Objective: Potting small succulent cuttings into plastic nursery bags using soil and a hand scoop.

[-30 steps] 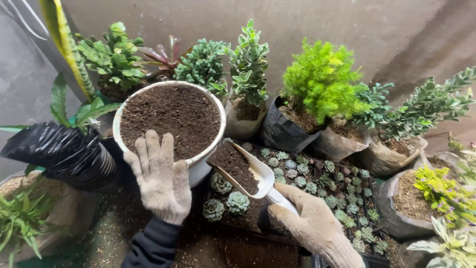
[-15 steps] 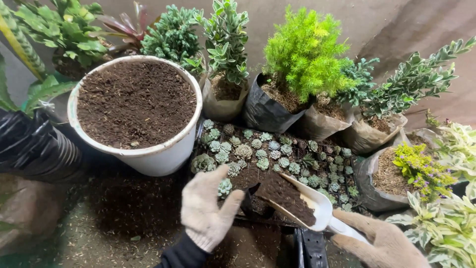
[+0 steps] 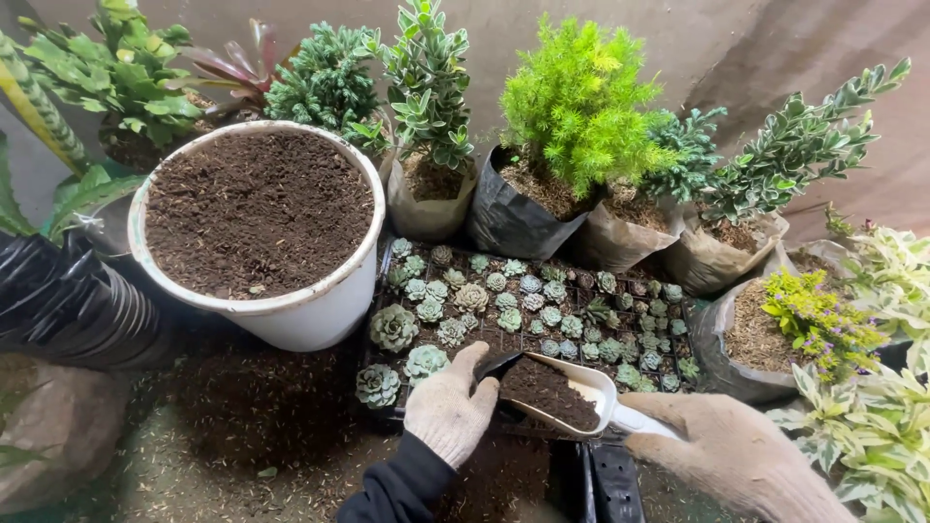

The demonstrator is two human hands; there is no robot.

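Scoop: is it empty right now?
No: the white scoop in the right hand holds a heap of dark soil, while the left hand touches its front end over the succulent tray.

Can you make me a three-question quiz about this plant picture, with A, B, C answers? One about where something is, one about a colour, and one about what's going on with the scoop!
1. Where is the big bucket of soil?
A. Left of the succulent tray
B. On top of the tray
C. Far right

2. What colour is the bucket?
A. Red
B. White
C. Blue

3. What is in the scoop?
A. Nothing
B. Water
C. Dark soil

Answers:
1 A: it stands left of the tray.
2 B: its rim and wall are white.
3 C: the right hand holds the scoop full of soil, with the left hand at its front end.
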